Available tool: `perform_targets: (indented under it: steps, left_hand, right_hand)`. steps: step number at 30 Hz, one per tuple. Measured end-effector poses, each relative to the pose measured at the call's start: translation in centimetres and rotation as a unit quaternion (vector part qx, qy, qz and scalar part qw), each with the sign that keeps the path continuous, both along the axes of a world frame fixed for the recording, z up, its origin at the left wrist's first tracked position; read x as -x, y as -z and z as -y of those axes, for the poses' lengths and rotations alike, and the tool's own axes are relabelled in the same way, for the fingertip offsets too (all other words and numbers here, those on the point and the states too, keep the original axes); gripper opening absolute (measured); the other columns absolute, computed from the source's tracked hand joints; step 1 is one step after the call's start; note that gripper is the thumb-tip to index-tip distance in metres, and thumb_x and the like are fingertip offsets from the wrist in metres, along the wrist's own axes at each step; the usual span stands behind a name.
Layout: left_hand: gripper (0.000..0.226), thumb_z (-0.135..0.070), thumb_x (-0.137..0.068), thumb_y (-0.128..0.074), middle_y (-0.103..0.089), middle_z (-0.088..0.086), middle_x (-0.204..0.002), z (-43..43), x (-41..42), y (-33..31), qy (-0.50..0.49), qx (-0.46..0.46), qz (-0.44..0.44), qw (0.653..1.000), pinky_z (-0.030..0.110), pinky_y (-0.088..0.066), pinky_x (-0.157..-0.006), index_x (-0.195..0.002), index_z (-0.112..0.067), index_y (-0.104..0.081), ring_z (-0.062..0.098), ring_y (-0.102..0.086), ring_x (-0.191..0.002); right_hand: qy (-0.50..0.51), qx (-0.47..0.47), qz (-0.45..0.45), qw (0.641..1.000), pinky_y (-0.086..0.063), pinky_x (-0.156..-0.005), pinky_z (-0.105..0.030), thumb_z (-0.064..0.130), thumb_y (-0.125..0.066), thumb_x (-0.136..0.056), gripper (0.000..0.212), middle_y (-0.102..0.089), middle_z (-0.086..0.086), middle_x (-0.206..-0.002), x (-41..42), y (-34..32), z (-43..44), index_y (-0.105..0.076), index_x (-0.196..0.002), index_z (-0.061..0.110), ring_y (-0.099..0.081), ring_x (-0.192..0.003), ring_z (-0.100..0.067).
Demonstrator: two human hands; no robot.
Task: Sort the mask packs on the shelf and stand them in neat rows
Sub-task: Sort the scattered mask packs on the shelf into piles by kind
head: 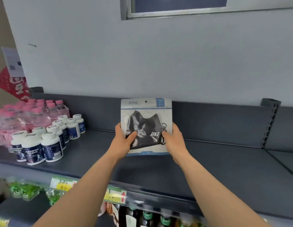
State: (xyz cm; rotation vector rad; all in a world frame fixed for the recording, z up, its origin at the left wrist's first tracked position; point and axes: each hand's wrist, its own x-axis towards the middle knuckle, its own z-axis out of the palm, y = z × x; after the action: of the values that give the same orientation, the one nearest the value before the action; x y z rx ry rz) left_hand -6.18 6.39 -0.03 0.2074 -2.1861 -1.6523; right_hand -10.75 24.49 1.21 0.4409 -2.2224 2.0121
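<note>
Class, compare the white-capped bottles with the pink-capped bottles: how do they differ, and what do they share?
The white-capped bottles are opaque with dark blue labels; the pink-capped bottles are clear. The white-capped bottles stand nearer the front; the pink-capped bottles stand behind, further left. Both stand upright on the shelf.

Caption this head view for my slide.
Left hand and right hand hold a grey plastic black-mask pack upright at a dark metal shelf.

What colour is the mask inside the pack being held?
Black, with white lettering, seen through the mask pack in the head view.
</note>
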Motion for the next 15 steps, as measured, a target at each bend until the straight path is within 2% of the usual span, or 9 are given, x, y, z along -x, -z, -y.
perform_targets:
  steps: [2,6,10,13,15]
  left_hand:
    - [0.059,-0.031,-0.095,-0.059,-0.061,-0.007,-0.114,1.8,0.5,0.1,0.010,-0.006,0.010,1.000,0.041,-0.047,-0.101,-0.142,-0.030,-0.022,0.017,-0.062,-0.107]
    - [0.056,-0.030,-0.094,-0.061,-0.061,0.000,-0.115,4.4,1.8,0.6,0.015,-0.008,0.036,0.999,0.031,-0.051,-0.085,-0.138,-0.026,-0.027,0.021,-0.063,-0.104]
    - [0.050,-0.030,-0.093,-0.063,-0.062,-0.003,-0.108,5.7,3.7,1.5,0.018,-0.008,0.052,0.998,0.023,-0.050,-0.073,-0.133,-0.028,-0.031,0.017,-0.063,-0.095]
    - [0.058,-0.034,-0.089,-0.067,-0.060,0.001,-0.119,6.3,5.4,1.9,0.020,-0.005,0.059,0.998,0.027,-0.051,-0.079,-0.137,-0.029,-0.035,0.018,-0.063,-0.101]
    - [0.056,-0.032,-0.088,-0.069,-0.061,0.000,-0.119,6.8,6.6,1.8,0.019,-0.006,0.053,0.998,0.025,-0.051,-0.076,-0.136,-0.029,-0.039,0.017,-0.064,-0.100]
  right_hand:
    - [0.008,-0.003,0.015,1.000,-0.045,-0.075,-0.017,0.005,-0.042,-0.094,0.039,-0.063,0.008,-0.114,0.1,0.3,1.6,-0.052,-0.127,0.024,-0.058,-0.099,-0.002]
    - [0.022,-0.005,0.023,0.999,-0.044,-0.069,-0.017,0.004,-0.043,-0.093,0.038,-0.062,0.008,-0.112,0.9,0.6,3.9,-0.052,-0.123,0.026,-0.058,-0.096,-0.002]
    - [0.038,-0.027,0.033,0.998,-0.045,-0.074,-0.020,0.004,-0.042,-0.090,0.043,-0.059,0.004,-0.118,2.9,1.6,5.4,-0.051,-0.127,0.025,-0.058,-0.102,-0.008]
    - [0.051,-0.033,0.040,0.997,-0.045,-0.072,-0.020,0.003,-0.044,-0.088,0.048,-0.056,0.001,-0.121,4.8,2.4,5.9,-0.048,-0.130,0.026,-0.057,-0.103,-0.010]
    - [0.059,-0.032,0.041,0.997,-0.049,-0.074,-0.024,0.002,-0.045,-0.086,0.048,-0.055,-0.002,-0.121,6.0,2.5,6.4,-0.047,-0.127,0.027,-0.057,-0.102,-0.013]
